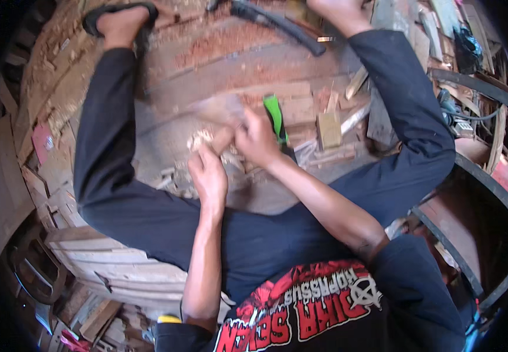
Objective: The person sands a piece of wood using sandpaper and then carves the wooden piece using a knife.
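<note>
tan wooden piece (223, 139), bright green handle (273, 114), dark trousers (260, 237)

The upper garment is a black T-shirt (412, 325) with short sleeves (415, 267); the forearms (203, 258), left hand (208, 176) and right hand (258, 138) are bare. The shirt front carries a red and white print (283, 328) with outlined lettering and a round white emblem (365, 293). Long, plain, dark trousers (260, 237) extend to the ankles. The left foot (122, 24) wears a black, open sandal (150, 10).
</note>
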Demonstrator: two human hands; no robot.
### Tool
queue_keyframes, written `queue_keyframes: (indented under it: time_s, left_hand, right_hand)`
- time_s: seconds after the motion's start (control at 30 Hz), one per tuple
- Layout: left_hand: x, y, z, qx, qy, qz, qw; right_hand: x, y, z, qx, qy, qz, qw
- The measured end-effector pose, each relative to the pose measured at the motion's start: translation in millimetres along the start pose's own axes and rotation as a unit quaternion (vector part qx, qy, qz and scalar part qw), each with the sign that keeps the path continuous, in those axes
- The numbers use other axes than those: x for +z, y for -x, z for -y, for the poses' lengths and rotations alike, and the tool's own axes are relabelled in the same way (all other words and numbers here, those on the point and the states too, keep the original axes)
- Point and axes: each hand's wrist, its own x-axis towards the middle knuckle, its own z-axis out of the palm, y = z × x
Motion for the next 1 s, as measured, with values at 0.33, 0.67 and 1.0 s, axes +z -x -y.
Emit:
queue_keyframes:
  time_s: [0.33, 0.67, 1.0]
  left_hand:
    - [-19.2, 34.4, -57.5, 0.010, 0.127, 0.086, 0.988]
    - [-23.8, 85.8, -101.5, -0.034, 0.281, 0.215, 0.935]
    - [-3.9, 94.9, -112.7, 0.013, 0.221, 0.257, 0.941]
  right_hand:
    - [-102.2, -72.6, 60.3, -0.062, -0.174, -0.199, 0.963]
    - [-120.2, -46.5, 41.1, 0.104, -0.193, -0.101, 0.970]
    - [-114.5, -33.6, 72.3, 0.107, -0.330, 0.212, 0.914]
